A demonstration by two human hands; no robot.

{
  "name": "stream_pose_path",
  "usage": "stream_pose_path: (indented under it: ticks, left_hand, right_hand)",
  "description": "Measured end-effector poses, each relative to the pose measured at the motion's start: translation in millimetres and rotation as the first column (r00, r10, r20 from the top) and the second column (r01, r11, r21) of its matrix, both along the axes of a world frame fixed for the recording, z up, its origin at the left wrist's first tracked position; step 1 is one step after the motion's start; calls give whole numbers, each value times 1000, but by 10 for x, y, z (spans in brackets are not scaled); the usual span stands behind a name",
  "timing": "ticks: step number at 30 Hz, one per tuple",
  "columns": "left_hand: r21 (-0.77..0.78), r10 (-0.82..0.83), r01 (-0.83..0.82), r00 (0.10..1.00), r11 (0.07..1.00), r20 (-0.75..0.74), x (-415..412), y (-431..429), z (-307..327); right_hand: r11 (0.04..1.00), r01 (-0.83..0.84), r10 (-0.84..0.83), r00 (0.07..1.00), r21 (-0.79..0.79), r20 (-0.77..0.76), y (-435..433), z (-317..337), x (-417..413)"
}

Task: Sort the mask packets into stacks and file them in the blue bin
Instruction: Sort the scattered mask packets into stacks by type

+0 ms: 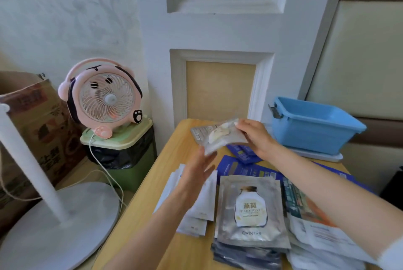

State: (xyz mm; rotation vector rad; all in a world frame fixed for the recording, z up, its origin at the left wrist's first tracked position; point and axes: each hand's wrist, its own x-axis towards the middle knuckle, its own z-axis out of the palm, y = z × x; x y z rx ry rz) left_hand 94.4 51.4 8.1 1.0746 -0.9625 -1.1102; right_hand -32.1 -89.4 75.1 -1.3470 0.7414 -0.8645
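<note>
My right hand (255, 136) pinches the far edge of a small stack of silver mask packets (218, 136), held in the air over the back of the wooden table (165, 182). My left hand (196, 173) touches the stack's near corner with straight fingers. Below lie a silver stack with a bottle picture (250, 210), white packets (200, 204) on the left, dark blue packets (244, 160) behind, and a printed stack (309, 215) under my right forearm. The blue bin (314, 125) stands at the table's back right, looking empty.
A pink desk fan (104, 99) sits on a green lidded bin (122, 147) left of the table. A white stand with a round base (58, 226) and a cardboard box (39, 130) fill the floor at left. A panelled door rises behind the table.
</note>
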Motion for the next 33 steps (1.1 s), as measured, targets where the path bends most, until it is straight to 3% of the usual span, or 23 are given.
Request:
stream_pose_path:
  ticks: [2, 4, 8, 10, 12, 15, 17, 18, 19, 20, 21, 22, 23, 24, 25, 28, 30, 33]
  left_hand:
    - [-3, 67, -70, 969, 998, -238, 62, 26, 97]
    - [38, 68, -59, 949, 998, -308, 121, 86, 217]
    - [265, 68, -40, 993, 964, -97, 88, 149, 326]
    - [258, 28, -17, 999, 966, -40, -53, 181, 348]
    - [248, -26, 22, 1000, 968, 14, -252, 214, 316]
    - [265, -69, 11, 975, 964, 210, -553, 253, 193]
    - [283, -92, -74, 841, 956, 533, -676, 255, 77]
    - [269, -106, -137, 683, 953, 722, -708, 272, 35]
    - [192, -72, -214, 468, 958, 881, -705, 287, 14]
    - [31, 36, -237, 276, 971, 960, -683, 280, 10]
    - [-148, 182, -175, 199, 973, 963, -666, 253, 21]
    - [-254, 258, -47, 236, 966, 937, -647, 197, 26]
    - [-265, 221, 124, 288, 956, 932, -638, 152, 36]
    - [-190, 107, 292, 278, 937, 955, -642, 105, 15]
    - [-60, -27, 401, 208, 914, 978, -664, 73, -28]
    - [194, -214, 424, -2, 885, 977, -714, 16, -140]
    - [240, -238, 402, -55, 884, 970, -739, -15, -129]
    - [230, -224, 395, -62, 889, 973, -755, -4, -114]
  right_hand:
    - [991, -134, 134, 990, 8, -39, 111, 15, -95]
    - [969, -248, 247, 963, 3, -108, 167, 8, -200]
    - [938, -338, 347, 907, 79, -239, 181, 52, -368]
    - [969, -223, 245, 930, 107, -274, 108, 85, -421]
    - [992, -123, 126, 920, 30, -372, -20, 65, -491]
    - [974, -222, 152, 791, -46, -593, -123, -32, -591]
    - [947, -320, 206, 655, -20, -727, -128, -135, -611]
    - [938, -345, 208, 607, -20, -767, -128, -188, -609]
    - [937, -348, 197, 597, -30, -777, -132, -236, -594]
    - [941, -335, 179, 615, -49, -768, -151, -278, -568]
    - [945, -317, 153, 639, -77, -754, -172, -305, -535]
    - [949, -295, 118, 661, -112, -741, -192, -320, -494]
    - [950, -272, 76, 676, -152, -733, -216, -325, -442]
    - [950, -250, 38, 687, -188, -726, -243, -328, -381]
    - [948, -234, 8, 696, -217, -718, -262, -329, -312]
    - [918, -238, -75, 683, -318, -727, -380, -399, -85]
    - [860, -333, -104, 627, -386, -772, -470, -468, 49]
    - [777, -451, -134, 564, -440, -815, -507, -586, 316]
